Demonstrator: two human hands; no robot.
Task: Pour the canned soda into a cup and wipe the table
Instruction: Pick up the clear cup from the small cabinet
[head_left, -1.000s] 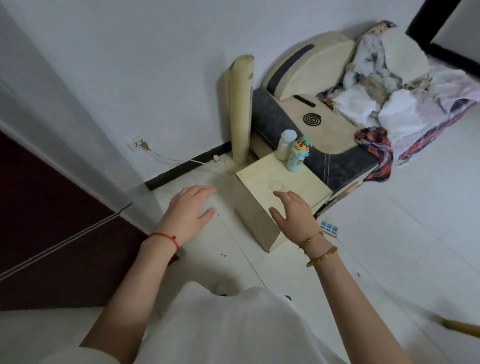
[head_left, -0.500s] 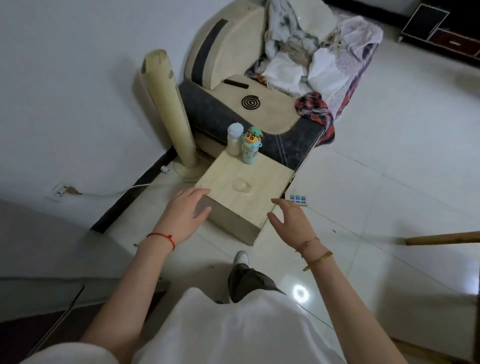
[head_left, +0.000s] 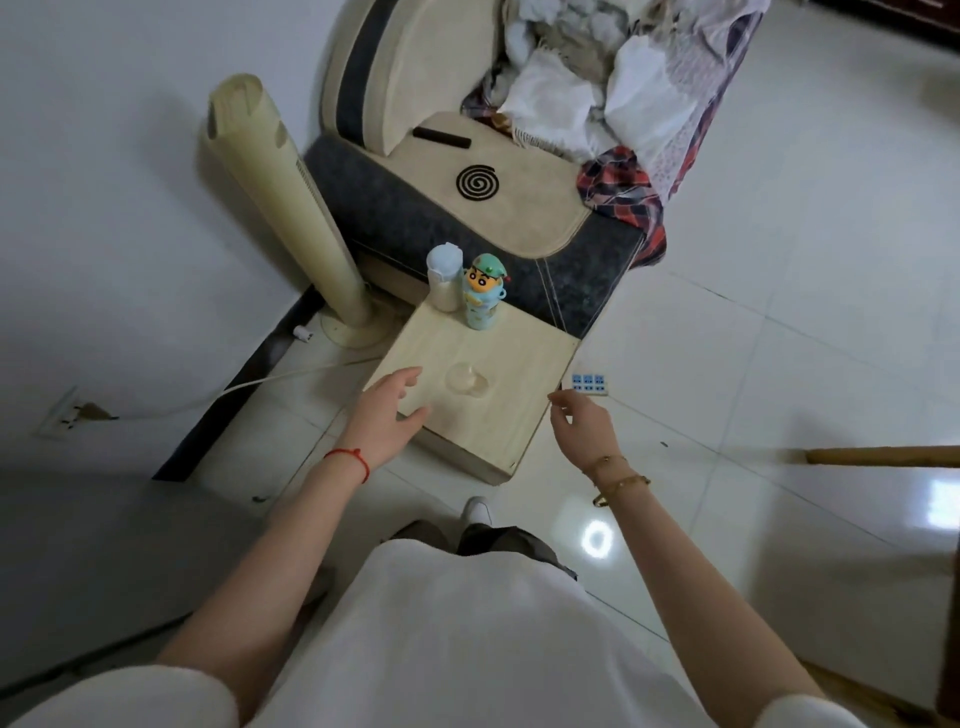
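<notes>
A clear, thin plastic cup (head_left: 466, 378) stands mid-way on the low pale wooden surface (head_left: 524, 415); it looks light, flimsy and easily crushed, so hold its wall gently. Left hand (head_left: 387, 418) and right hand (head_left: 584, 423) hover spread, empty. No soda can shows.

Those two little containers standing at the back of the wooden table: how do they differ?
The white bottle is plain, with a pale translucent cap; the cartoon bottle is teal, printed, and topped with a yellow-faced character head. The white bottle stands nearer the tower fan, the cartoon bottle on its other side. Both stand upright, close together, on the table.
</notes>
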